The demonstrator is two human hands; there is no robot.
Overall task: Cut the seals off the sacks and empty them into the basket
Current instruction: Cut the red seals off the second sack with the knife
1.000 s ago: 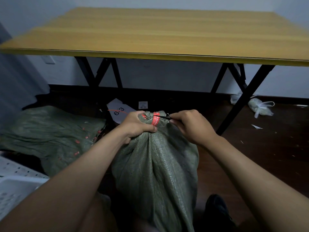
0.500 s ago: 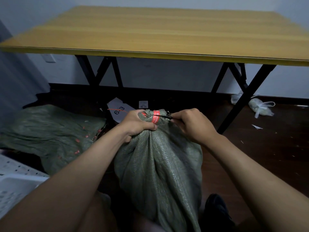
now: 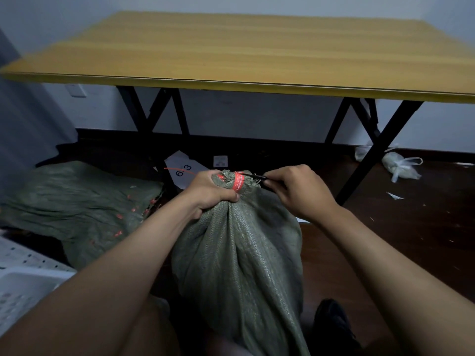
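Note:
A green woven sack (image 3: 241,253) stands upright between my arms. Its gathered neck is bound by a red seal (image 3: 238,182) with a thin red tail sticking out to the left. My left hand (image 3: 210,194) grips the neck just below and left of the seal. My right hand (image 3: 295,191) holds a small black cutting tool (image 3: 254,177), whose tip touches the seal from the right. Most of the tool is hidden in my fist. A white perforated basket (image 3: 23,286) shows at the lower left edge.
A wooden folding table (image 3: 244,52) with black legs stands right ahead. Flat green sacks (image 3: 77,206) lie on the floor at left. A paper marked 6.3 (image 3: 183,170) lies under the table. A white plastic bag (image 3: 401,165) sits by the right table leg. My dark shoe (image 3: 331,322) is at the bottom.
The sack's neck and both hands have shifted slightly; the tool's tip stays against the red seal. Nothing was let go.

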